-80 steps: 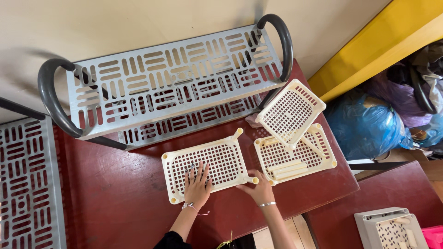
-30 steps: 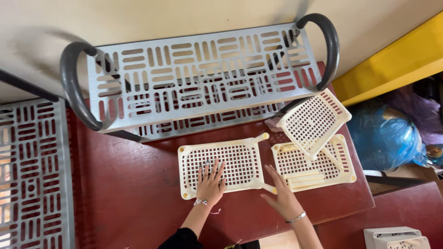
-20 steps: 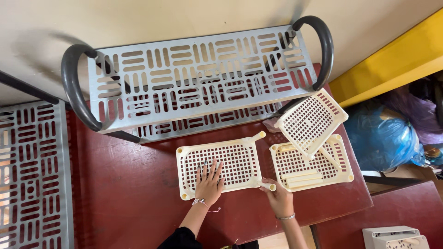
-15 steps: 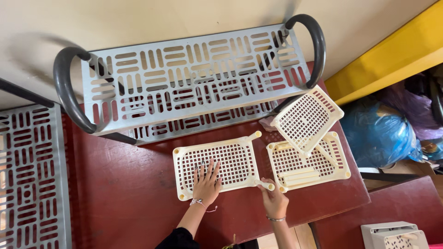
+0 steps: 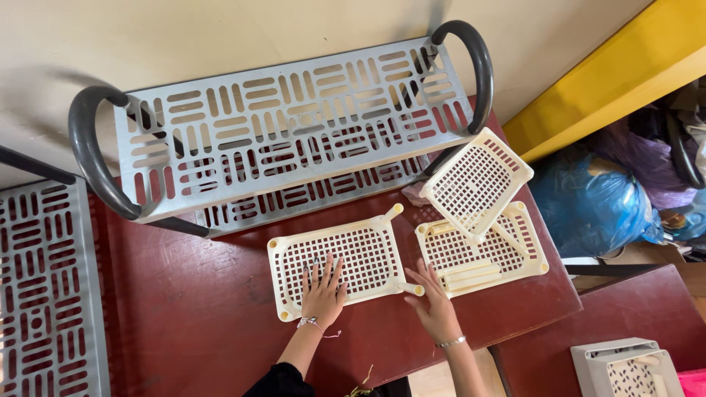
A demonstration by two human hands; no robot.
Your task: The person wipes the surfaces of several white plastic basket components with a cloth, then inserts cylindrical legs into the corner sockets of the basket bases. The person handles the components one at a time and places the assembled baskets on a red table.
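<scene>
My left hand (image 5: 323,288) lies flat, fingers spread, on a cream perforated plastic shelf panel (image 5: 334,257) resting on the dark red table (image 5: 184,309). My right hand (image 5: 435,307) is at the panel's right side, its fingers by a short cream peg (image 5: 410,288) sticking out of the near right corner. Another peg (image 5: 393,212) stands out at the far right corner. To the right lies a second cream panel (image 5: 507,257) with loose cream rods (image 5: 471,275) on it. A third cream panel (image 5: 476,182) leans tilted over the second one.
A grey slotted metal rack (image 5: 279,125) with dark curved handles stands at the back of the table. Another grey slotted panel (image 5: 44,294) is at the left. Blue plastic bags (image 5: 596,206) sit at the right, below a yellow beam. A grey perforated box (image 5: 625,367) rests at the bottom right.
My right hand has moved in from the near table edge to the peg at the panel's right corner. My left hand stays flat on the panel. The camera shifted slightly.
</scene>
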